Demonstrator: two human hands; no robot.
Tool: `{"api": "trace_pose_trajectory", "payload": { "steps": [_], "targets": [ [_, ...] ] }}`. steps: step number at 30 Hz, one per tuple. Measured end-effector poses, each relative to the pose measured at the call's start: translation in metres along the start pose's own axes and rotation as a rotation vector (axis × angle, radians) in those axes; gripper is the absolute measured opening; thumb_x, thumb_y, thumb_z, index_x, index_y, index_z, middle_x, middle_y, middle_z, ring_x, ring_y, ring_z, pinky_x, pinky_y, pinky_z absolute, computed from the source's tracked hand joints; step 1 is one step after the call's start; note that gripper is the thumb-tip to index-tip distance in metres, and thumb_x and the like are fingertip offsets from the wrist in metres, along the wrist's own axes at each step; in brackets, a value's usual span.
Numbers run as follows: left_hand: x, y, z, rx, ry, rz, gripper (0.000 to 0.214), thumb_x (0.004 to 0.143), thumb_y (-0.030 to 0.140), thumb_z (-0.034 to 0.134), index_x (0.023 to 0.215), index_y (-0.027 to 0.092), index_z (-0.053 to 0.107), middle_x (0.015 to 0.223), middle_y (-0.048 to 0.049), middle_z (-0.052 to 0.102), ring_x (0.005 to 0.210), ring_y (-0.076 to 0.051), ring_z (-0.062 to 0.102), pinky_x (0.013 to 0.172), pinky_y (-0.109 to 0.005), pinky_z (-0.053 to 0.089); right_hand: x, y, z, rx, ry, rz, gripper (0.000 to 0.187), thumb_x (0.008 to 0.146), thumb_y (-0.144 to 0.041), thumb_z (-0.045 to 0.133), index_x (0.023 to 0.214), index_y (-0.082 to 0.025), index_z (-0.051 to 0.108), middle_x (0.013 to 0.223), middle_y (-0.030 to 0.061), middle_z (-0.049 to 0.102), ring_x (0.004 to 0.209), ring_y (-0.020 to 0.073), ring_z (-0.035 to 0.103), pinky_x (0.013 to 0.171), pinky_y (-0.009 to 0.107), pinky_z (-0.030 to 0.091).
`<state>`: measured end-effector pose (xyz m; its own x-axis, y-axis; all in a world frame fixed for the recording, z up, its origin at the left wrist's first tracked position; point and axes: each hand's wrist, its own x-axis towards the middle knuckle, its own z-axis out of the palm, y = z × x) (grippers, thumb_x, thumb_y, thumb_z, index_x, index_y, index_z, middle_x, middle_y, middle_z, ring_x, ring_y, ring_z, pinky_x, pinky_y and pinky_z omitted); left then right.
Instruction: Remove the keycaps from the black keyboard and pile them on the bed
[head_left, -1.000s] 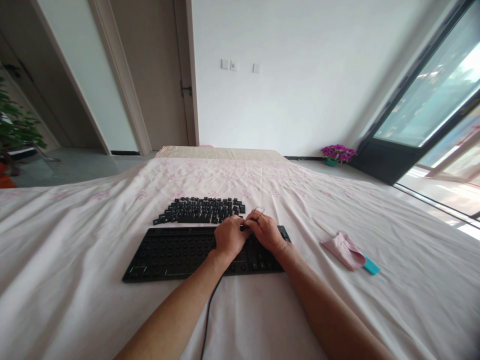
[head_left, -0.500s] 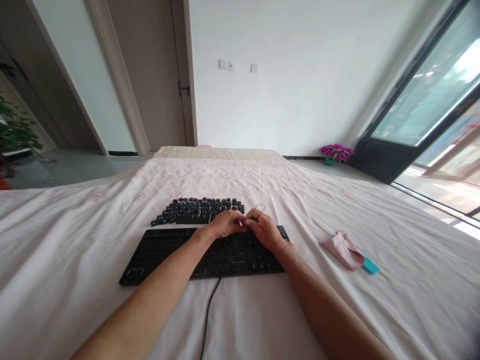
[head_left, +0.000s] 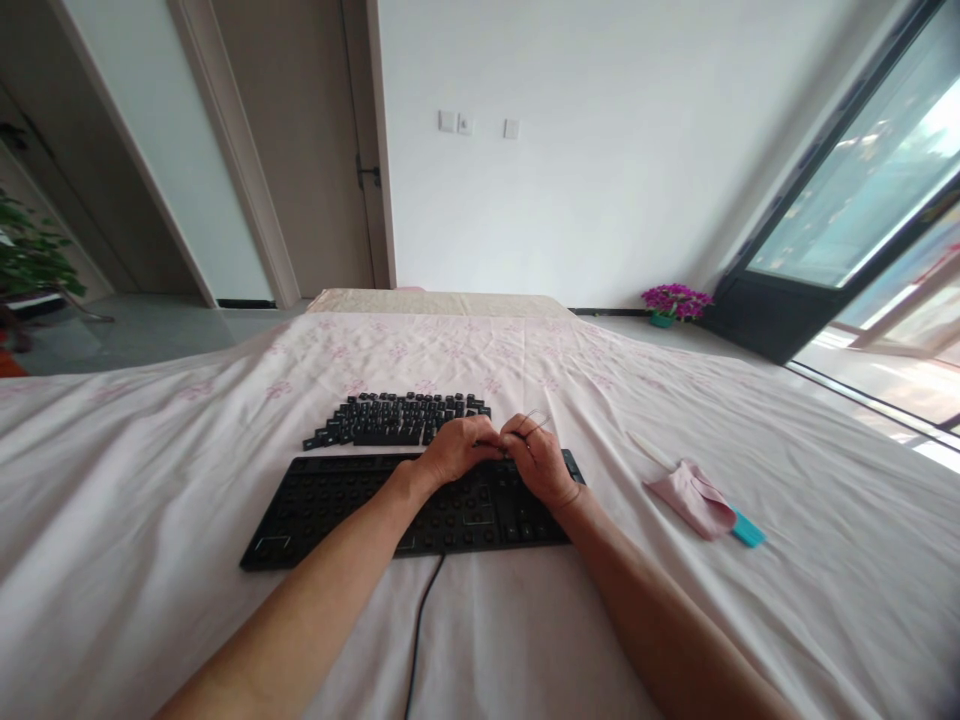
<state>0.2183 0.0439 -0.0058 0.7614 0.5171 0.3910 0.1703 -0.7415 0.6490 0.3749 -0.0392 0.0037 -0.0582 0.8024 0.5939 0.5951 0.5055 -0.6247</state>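
Note:
A black keyboard base with its keycaps off lies on the pale sheet. Behind it, several loose black keycaps are laid out in rows. My right hand is closed around a thin wire keycap puller, whose loop sticks up past the fingers. My left hand is pinched together right against the right hand, over the keyboard's upper right part. What the left fingers pinch is too small to make out.
A keyboard cable runs toward me between my arms. A folded pink cloth and a small teal object lie to the right on the bed sheet. Far off stand a door, a purple flower pot and a large window.
My left hand slid from over the keys up toward the far edge of the keyboard, staying against the right hand. The wire puller's loop tilted a little to the right.

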Motion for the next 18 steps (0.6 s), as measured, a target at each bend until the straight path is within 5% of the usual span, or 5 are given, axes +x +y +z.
{"api": "trace_pose_trajectory", "payload": {
  "steps": [9,18],
  "targets": [
    [-0.002,0.002,-0.002,-0.074,-0.008,-0.039,0.013,0.077,0.030,0.068,0.083,0.019,0.068,0.076,0.0029,0.060,0.073,-0.012,0.057,0.069,-0.021,0.042,0.000,-0.004,-0.004,0.062,0.006,-0.034,0.021,0.093,-0.031,0.047,0.079,-0.019,0.057,0.075,0.0022,0.057,0.071,0.0148,0.055,0.070,0.028,0.045],
    [-0.008,0.024,-0.003,0.125,-0.006,-0.119,0.015,0.079,0.027,0.064,0.093,0.022,0.064,0.080,0.0027,0.065,0.074,-0.014,0.059,0.066,-0.022,0.041,-0.005,-0.010,-0.007,0.092,-0.045,-0.082,0.028,0.095,-0.037,0.040,0.080,-0.021,0.057,0.076,0.0042,0.058,0.073,0.0169,0.056,0.073,0.032,0.048]
  ]
}}
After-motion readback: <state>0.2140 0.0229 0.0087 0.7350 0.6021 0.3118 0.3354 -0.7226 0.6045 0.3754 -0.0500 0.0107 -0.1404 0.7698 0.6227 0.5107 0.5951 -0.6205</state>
